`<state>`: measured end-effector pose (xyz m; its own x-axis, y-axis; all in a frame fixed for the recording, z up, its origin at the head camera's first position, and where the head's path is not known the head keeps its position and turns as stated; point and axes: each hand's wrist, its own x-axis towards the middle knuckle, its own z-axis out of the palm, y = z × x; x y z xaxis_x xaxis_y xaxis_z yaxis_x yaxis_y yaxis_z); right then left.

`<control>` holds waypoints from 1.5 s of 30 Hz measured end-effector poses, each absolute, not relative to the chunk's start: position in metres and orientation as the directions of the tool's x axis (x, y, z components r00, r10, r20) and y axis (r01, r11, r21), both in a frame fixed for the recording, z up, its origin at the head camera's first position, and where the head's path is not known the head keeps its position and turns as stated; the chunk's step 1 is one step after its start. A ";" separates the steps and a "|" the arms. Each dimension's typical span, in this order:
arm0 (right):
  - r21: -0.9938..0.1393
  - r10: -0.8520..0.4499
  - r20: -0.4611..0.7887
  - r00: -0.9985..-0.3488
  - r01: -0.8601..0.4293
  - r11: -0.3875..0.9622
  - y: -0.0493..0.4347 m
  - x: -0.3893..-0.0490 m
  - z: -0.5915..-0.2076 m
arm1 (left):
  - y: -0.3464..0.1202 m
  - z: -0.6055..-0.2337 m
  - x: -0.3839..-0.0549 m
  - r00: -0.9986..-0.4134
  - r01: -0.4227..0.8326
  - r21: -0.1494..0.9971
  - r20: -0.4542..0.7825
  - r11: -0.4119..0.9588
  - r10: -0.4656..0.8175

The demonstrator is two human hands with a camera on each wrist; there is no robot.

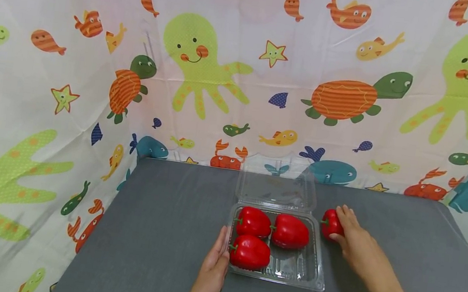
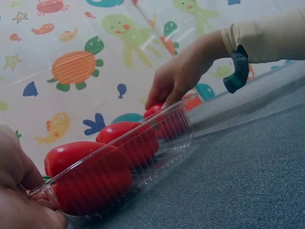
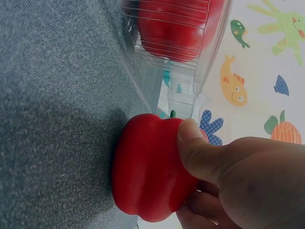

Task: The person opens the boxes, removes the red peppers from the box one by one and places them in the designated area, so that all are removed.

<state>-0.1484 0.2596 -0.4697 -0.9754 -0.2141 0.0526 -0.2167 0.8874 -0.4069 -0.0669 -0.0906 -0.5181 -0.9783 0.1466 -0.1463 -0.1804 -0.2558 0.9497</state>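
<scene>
A clear plastic clamshell box (image 1: 318, 278) stands on the grey table with its lid (image 1: 276, 192) raised at the back. Inside lie three red bell peppers: one at back left (image 1: 253, 221), one at back right (image 1: 291, 232) and one at front left (image 1: 250, 253). My left hand (image 1: 209, 274) grips the box's left rim between thumb and fingers. Just right of the box, my right hand (image 1: 358, 244) holds another red bell pepper (image 3: 147, 167), thumb on one side and fingers on the other. That pepper is at the tabletop, its green stem pointing toward the box.
The grey cloth-covered table (image 1: 161, 234) extends to both sides of the box. Behind it hangs a white curtain (image 1: 232, 92) printed with sea animals. A dark strap (image 2: 237, 69) circles the right wrist at the cream sleeve (image 2: 267, 40).
</scene>
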 end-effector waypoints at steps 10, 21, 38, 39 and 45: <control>-0.391 -0.225 0.120 -0.967 -0.254 0.885 0.260 -0.143 -0.466 | -0.091 -0.517 -0.067 -0.978 -0.180 0.950 -0.145 -0.255 0.150; -0.378 -0.215 0.186 -0.959 -0.271 0.885 0.248 -0.133 -0.445 | -0.092 -0.516 -0.067 -0.974 -0.202 0.948 -0.168 -0.247 0.153; -0.409 -0.249 0.122 -0.961 -0.277 0.869 0.210 -0.119 -0.428 | -0.091 -0.517 -0.068 -0.976 -0.188 0.950 -0.152 -0.249 0.159; -0.411 -0.254 0.122 -0.959 -0.282 0.867 0.209 -0.119 -0.429 | -0.091 -0.517 -0.068 -0.976 -0.187 0.950 -0.151 -0.248 0.158; -0.406 -0.297 0.141 -0.944 -0.329 0.853 0.199 -0.117 -0.436 | -0.092 -0.518 -0.068 -0.977 -0.185 0.951 -0.150 -0.247 0.154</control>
<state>-0.1173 0.1989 -0.4359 -0.9445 -0.2967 0.1413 -0.3286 0.8530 -0.4056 -0.0680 -0.0920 -0.5180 -0.9767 0.1535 -0.1503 -0.1852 -0.2471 0.9511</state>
